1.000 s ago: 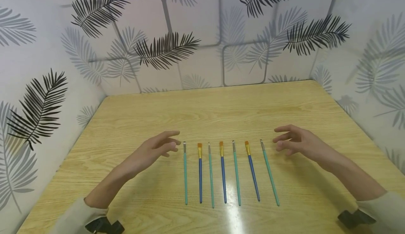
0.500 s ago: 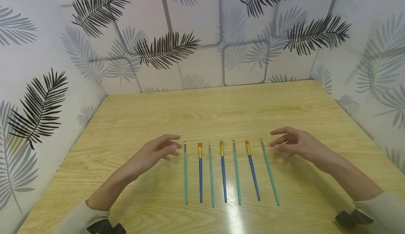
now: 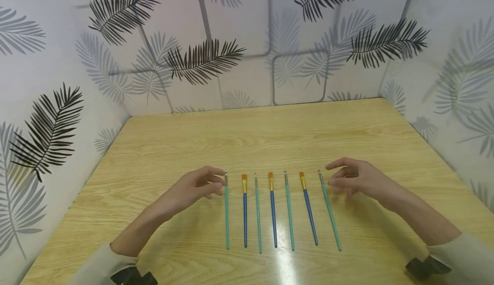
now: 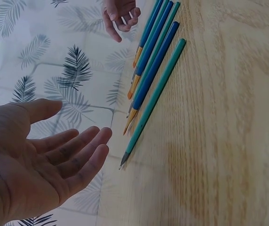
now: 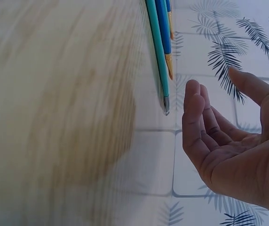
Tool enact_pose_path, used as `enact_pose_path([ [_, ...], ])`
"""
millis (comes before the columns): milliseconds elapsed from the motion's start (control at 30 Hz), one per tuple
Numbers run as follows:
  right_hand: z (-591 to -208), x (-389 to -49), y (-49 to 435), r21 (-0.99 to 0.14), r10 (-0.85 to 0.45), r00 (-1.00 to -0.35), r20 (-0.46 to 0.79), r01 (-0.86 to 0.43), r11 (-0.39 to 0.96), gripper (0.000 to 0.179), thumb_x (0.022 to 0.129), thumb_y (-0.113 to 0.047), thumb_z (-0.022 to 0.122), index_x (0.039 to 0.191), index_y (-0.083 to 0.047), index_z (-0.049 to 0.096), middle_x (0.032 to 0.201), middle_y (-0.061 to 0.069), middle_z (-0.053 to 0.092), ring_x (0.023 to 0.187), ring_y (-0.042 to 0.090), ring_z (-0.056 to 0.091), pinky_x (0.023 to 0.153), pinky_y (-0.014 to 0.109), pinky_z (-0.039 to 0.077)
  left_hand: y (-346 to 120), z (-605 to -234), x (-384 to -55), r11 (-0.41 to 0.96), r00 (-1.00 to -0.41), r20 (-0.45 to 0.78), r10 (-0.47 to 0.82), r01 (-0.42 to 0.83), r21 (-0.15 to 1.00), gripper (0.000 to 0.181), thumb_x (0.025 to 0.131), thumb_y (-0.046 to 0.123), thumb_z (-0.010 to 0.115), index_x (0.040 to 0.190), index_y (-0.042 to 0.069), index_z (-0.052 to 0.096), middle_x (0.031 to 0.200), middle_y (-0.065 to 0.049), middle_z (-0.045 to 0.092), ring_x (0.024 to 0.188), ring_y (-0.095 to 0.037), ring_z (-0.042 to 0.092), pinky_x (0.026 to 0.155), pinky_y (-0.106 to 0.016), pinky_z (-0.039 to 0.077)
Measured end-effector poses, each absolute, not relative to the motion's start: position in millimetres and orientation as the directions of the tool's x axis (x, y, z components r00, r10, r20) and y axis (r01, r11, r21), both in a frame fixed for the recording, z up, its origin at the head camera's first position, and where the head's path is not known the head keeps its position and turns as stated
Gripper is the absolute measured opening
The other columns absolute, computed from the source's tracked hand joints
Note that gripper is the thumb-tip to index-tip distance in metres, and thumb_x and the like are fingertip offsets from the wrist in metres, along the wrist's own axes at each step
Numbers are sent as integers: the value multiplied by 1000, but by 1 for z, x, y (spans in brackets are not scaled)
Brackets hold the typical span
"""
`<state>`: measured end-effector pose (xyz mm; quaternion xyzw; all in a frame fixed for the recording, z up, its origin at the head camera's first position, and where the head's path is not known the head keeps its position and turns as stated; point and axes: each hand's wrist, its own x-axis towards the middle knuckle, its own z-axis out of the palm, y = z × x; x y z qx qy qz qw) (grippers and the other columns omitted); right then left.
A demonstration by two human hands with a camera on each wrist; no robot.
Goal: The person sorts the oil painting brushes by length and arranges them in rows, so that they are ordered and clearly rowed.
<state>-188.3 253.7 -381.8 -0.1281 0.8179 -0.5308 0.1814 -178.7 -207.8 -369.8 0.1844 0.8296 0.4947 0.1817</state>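
Observation:
Several slim paintbrushes lie in a row on the table, bristles pointing away from me. Green-handled ones alternate with blue-handled ones [image 3: 245, 220] that have gold ferrules and orange bristles. My left hand [image 3: 194, 186] hovers at the bristle end of the leftmost green paintbrush [image 3: 227, 216], fingers loosely bent and holding nothing. In the left wrist view, that palm [image 4: 35, 165] is apart from the green brush [image 4: 155, 99]. My right hand [image 3: 359, 180] hovers beside the tip of the rightmost green paintbrush [image 3: 330, 216]. The right wrist view has its relaxed fingers [image 5: 195, 136] apart from that brush [image 5: 158, 52].
The wood-grain table [image 3: 254, 139] reaches back to a pale wall [image 3: 239, 23] with a leaf pattern. More patterned wall stands to the left and right. A bright light reflection [image 3: 284, 259] falls on the table's near part.
Both hands have drifted inward and slightly nearer to me, the right one leftward and the left one rightward. The paintbrushes lie as before.

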Motion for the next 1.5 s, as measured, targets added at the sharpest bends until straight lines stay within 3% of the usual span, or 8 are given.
enact_pose_path([
  [233, -381, -189, 247, -919, -408, -895, -179, 3, 395, 60, 100, -25, 71, 146, 4, 46, 116, 23, 68, 94, 30, 73, 71, 41, 62, -207, -372, -178, 443, -861, -113, 495, 139, 886, 50, 102, 25, 69, 146, 8, 55, 132, -16, 68, 112, -24, 71, 101, -50, 53],
  [500, -381, -188, 241, -929, -429, -884, -186, 16, 370, 59, 100, -22, 70, 147, 5, 45, 110, 19, 68, 89, 29, 72, 62, 40, 61, -203, -375, -178, 431, -863, -68, 501, 181, 884, 46, 104, 22, 66, 145, 5, 55, 129, -17, 70, 110, -25, 72, 97, -47, 57],
  [800, -383, -187, 235, -912, -417, -882, -220, 34, 410, 60, 98, -27, 73, 144, 2, 49, 111, 23, 67, 88, 34, 72, 58, 39, 59, -199, -380, -177, 439, -877, -77, 475, 160, 884, 47, 101, 20, 70, 143, 4, 57, 123, -11, 73, 107, -24, 73, 95, -42, 59],
  [1100, -385, -187, 229, -910, -416, -879, -232, 46, 412, 62, 97, -28, 74, 144, 2, 49, 109, 23, 67, 81, 31, 71, 53, 35, 57, -193, -382, -177, 459, -875, -64, 480, 188, 868, 45, 100, 23, 71, 140, 5, 60, 119, -6, 73, 104, -21, 73, 89, -40, 60],
  [1500, -385, -186, 227, -906, -412, -881, -234, 44, 420, 59, 98, -27, 73, 144, 2, 49, 108, 22, 67, 77, 30, 70, 50, 30, 51, -185, -386, -179, 465, -873, -84, 480, 172, 868, 40, 101, 22, 71, 135, 4, 63, 116, -9, 75, 97, -25, 75, 86, -41, 61],
])
